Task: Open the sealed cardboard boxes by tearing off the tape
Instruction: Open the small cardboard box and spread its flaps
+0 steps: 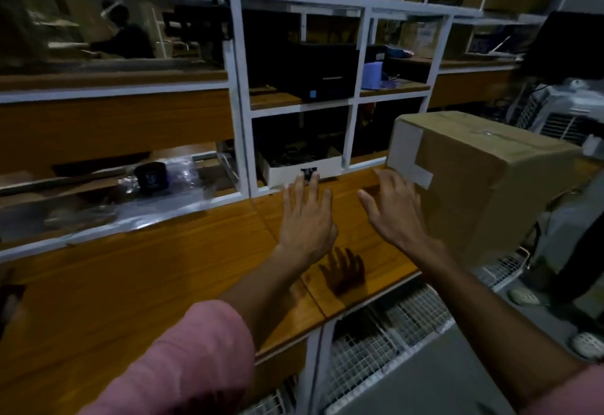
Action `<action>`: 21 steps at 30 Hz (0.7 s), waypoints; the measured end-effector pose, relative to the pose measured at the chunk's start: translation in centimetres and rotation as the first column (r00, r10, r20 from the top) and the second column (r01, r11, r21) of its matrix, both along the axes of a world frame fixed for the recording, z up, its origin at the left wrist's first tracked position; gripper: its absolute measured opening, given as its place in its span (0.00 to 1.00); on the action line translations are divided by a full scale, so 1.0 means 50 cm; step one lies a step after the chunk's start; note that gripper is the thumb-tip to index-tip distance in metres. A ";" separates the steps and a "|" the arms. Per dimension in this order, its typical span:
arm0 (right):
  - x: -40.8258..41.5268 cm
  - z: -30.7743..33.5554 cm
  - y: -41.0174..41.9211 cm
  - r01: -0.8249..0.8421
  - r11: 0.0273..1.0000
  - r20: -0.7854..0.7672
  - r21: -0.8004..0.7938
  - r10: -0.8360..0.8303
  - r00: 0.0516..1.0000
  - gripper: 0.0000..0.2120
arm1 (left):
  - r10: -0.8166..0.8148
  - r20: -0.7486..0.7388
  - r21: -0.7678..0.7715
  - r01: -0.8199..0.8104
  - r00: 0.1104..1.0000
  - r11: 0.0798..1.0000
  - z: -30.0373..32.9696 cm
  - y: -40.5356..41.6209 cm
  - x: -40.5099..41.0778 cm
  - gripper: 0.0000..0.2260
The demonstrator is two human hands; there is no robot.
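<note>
Pink sleeve [183, 359] nearest; my left hand [307, 218] and right hand [397, 215] hover spread and empty over the surface [163, 284], reaching toward the taped cardboard box [483, 182] at right, presumably to grab it.

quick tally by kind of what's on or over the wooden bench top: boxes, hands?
Sealed cardboard box: 1
Hands: 2, the left hand and the right hand, both open and holding nothing
Total: 3
</note>
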State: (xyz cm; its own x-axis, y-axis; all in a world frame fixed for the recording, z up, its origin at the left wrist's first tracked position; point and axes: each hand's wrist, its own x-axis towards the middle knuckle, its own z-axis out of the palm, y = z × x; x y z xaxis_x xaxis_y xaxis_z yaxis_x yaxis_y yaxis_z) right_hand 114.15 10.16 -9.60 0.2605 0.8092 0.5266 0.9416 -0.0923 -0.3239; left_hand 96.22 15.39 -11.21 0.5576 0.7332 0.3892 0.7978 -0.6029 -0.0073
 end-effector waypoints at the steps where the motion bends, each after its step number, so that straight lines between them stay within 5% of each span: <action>1: 0.036 -0.003 0.010 0.002 1.000 0.032 0.013 -0.002 0.999 0.26 | 0.005 0.009 0.014 -0.005 1.000 1.000 -0.002 0.008 0.044 0.32; 10: 0.319 0.071 0.044 0.130 0.985 0.348 0.117 -0.163 0.923 0.26 | -0.022 0.003 -0.035 0.022 1.000 0.999 0.020 0.016 0.335 0.32; 15: 0.412 0.102 0.055 0.424 0.902 0.353 -0.087 -0.370 0.859 0.31 | 0.008 0.029 -0.054 -0.007 1.000 0.999 0.035 0.031 0.421 0.32; 21: 0.398 0.103 0.049 0.295 0.951 0.408 -0.091 -0.234 0.882 0.25 | -0.025 0.087 -0.045 0.029 0.996 0.999 0.063 0.037 0.494 0.33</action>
State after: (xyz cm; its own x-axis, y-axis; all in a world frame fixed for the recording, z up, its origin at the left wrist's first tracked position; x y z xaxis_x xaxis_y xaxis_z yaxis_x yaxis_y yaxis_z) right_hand 134.07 12.62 -4.44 0.2749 0.8142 0.5113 0.9224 -0.3735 0.0988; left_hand 120.91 17.22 -8.06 0.5437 0.7363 0.4027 0.7774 -0.6227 0.0890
